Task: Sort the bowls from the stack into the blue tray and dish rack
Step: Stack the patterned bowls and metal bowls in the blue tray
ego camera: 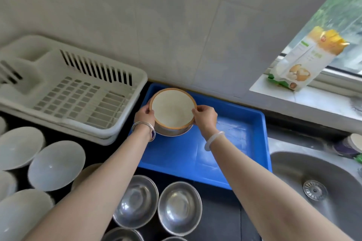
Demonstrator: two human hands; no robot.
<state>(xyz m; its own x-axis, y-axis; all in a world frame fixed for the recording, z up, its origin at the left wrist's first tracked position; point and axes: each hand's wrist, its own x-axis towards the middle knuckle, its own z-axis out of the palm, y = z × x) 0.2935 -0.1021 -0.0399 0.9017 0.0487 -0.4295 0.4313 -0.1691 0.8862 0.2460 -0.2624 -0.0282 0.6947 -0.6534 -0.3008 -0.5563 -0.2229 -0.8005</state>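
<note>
A cream bowl with an orange-brown rim (172, 110) is held over the far left corner of the blue tray (235, 143). My left hand (144, 116) grips its left edge and my right hand (205, 118) grips its right edge. A steel bowl (172, 133) shows just beneath the cream bowl, partly hidden by it; I cannot tell whether it rests on the tray. The white dish rack (74, 92) stands to the left of the tray, with nothing in it.
Several white bowls (56, 164) sit on the dark counter at the left. Steel bowls (179, 207) stand at the front. A steel sink (315, 188) lies to the right. A carton (301, 62) leans on the window sill.
</note>
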